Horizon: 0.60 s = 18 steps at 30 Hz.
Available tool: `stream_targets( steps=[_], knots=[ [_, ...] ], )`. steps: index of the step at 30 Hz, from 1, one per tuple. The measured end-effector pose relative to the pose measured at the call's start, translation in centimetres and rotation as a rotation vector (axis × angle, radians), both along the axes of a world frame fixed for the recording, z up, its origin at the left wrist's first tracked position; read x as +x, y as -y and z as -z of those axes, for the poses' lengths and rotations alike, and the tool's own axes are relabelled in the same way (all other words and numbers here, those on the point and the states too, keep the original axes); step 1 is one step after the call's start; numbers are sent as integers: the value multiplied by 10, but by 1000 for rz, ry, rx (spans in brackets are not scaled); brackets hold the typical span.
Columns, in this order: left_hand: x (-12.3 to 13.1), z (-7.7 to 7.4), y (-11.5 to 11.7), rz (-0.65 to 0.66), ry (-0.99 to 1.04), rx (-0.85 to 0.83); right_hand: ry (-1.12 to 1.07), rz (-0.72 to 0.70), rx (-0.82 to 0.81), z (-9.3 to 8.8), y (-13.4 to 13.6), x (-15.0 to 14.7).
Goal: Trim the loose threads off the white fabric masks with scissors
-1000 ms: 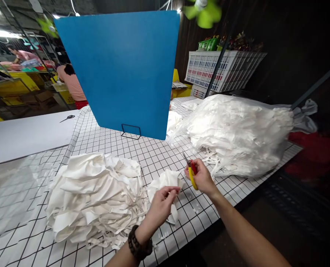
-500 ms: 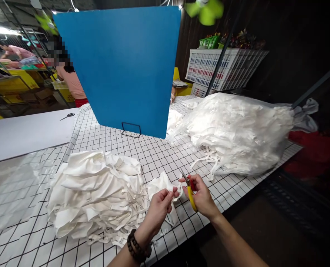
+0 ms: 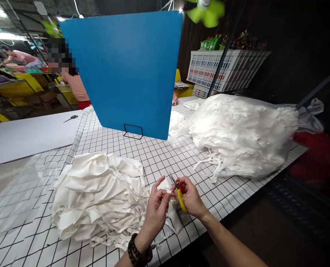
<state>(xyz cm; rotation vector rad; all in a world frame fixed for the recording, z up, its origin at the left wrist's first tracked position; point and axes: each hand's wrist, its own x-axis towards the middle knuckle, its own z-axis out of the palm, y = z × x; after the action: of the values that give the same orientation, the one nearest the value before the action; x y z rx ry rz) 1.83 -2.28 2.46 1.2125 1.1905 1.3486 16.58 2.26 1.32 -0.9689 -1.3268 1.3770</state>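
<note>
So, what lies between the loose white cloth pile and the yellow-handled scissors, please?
The head view shows the left hand and some white cloth there.

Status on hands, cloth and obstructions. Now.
Left hand pinching white cloth. Right hand holding scissors. Pile beside left hand; blue board beyond, clear of hands.

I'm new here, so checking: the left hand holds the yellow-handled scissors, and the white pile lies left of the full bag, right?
Not quite: the head view shows the right hand holding the scissors. The pile is left of the bag.
</note>
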Motion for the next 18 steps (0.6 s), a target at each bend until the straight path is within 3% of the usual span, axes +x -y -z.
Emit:
stream_targets(
  steps=[3,6,11,18],
  knots=[
    [3,3,-2,121,135,-62,9,-74,-54,-7,4,5],
    [3,8,-5,134,181,-77,192,-66,-21,-19,4,23],
    [-4,7,-6,146,3,-12,807,-101,135,-46,9,53],
    [-4,-3,-5,207,-136,81,1008,-128,170,-63,19,47]
  ],
)
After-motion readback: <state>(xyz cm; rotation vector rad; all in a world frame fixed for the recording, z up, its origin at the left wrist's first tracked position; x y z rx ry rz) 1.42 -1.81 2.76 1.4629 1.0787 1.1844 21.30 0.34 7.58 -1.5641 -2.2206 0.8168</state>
